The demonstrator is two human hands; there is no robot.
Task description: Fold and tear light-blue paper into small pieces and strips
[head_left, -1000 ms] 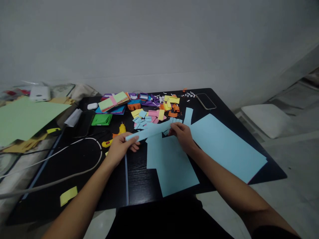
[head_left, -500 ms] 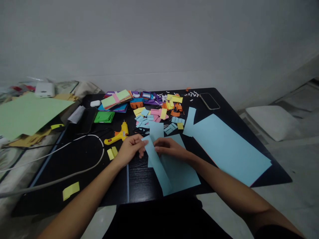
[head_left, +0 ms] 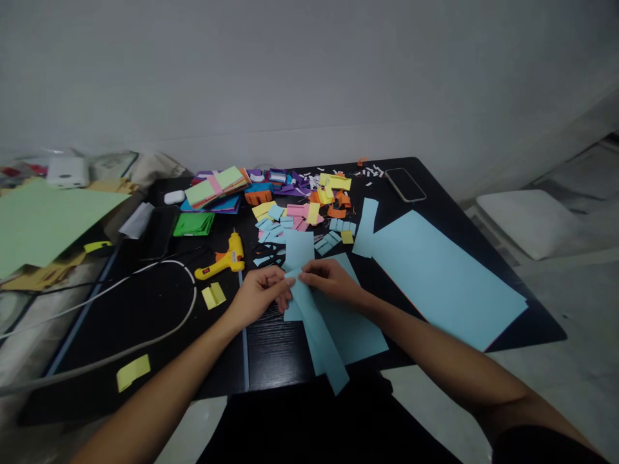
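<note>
A long light-blue paper strip [head_left: 316, 325] slants down toward the table's front edge, its upper end between both hands. My left hand [head_left: 268, 290] pinches that end from the left. On the right, my right hand [head_left: 329, 279] pinches the same end with thumb and fingers. Beneath the strip lies a larger light-blue sheet [head_left: 360, 335]. Another light-blue piece [head_left: 300, 245] lies just beyond the hands. Black-handled scissors [head_left: 271, 252] rest behind my left hand, partly covered by paper bits.
A yellow glue gun [head_left: 222, 258] lies left of the hands, near a looping white cable [head_left: 193, 303]. Cut coloured pieces [head_left: 300, 212] are scattered behind. A blue paper stack [head_left: 445, 277] and a phone [head_left: 405, 185] are at the right.
My right hand has moved up and left, closing on the strip's upper end beside my left hand. The strip's lower end has swung right and hangs over the front edge.
</note>
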